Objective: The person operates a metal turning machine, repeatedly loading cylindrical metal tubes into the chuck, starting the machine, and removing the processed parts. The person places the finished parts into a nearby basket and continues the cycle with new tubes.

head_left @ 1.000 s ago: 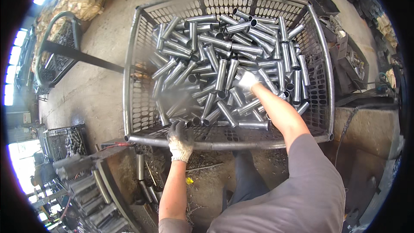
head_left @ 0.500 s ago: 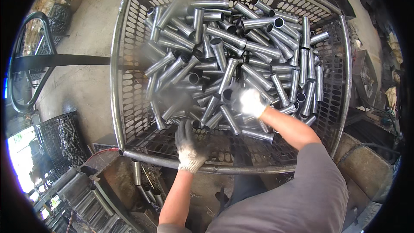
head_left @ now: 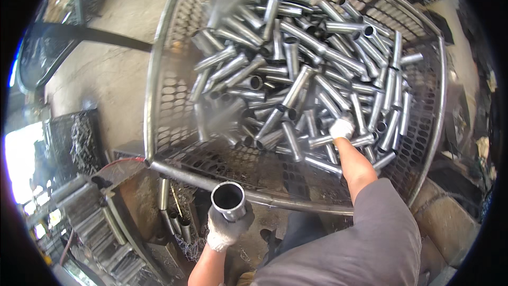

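The left hand point(head_left: 225, 229), fingers stretched over the basket's point(head_left: 286, 201) front edge half a second ago, now grips a metal tube point(head_left: 230, 203), mouth upward, just outside that edge. The right hand point(head_left: 342, 128) reaches into the pile of tubes point(head_left: 298, 87); its grip is hidden. Leftward, a dark bin point(head_left: 59, 140) stands on the pale floor point(head_left: 119, 37).

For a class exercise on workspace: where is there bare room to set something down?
Concrete floor shows on the left, between the large basket and the dark bin; inside, a mesh strip shows along its near rail. Metal tubes crowd the middle, around the right hand.
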Demonstrator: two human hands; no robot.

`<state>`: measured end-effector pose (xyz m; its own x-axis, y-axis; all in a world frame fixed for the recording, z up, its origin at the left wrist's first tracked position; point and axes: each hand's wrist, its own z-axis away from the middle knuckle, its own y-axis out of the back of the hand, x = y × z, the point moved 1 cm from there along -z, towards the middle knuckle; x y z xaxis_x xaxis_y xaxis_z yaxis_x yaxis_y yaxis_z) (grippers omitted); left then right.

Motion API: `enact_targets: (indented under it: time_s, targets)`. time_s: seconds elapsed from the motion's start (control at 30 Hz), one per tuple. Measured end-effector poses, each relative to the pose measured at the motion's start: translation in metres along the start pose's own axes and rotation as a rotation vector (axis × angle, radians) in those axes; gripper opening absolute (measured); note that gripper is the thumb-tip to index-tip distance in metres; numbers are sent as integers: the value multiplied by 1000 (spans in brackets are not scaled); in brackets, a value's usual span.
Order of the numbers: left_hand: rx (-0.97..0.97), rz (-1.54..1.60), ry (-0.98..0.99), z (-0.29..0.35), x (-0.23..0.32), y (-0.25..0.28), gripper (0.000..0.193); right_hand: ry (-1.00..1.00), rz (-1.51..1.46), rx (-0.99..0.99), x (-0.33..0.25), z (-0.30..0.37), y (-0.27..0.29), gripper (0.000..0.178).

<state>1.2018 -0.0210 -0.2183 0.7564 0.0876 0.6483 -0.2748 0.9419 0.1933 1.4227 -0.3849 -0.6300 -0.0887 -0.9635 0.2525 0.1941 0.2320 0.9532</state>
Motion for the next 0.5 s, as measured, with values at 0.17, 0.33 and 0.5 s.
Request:
enact_targets:
  time_s: [0.17, 0.33, 0.5]
  targets:
    - [186, -238, -71, 53, -71, 45, 29, -99, -189, -506, 55, -25, -45, 62]
    - [257, -448, 260, 134, -210, 89, 74, -11, -823, -621, 60, -31, 11, 53]
    - [406, -438, 627, 286, -440, 89, 84, 59, -1428, -933, 63, 80, 205, 35]
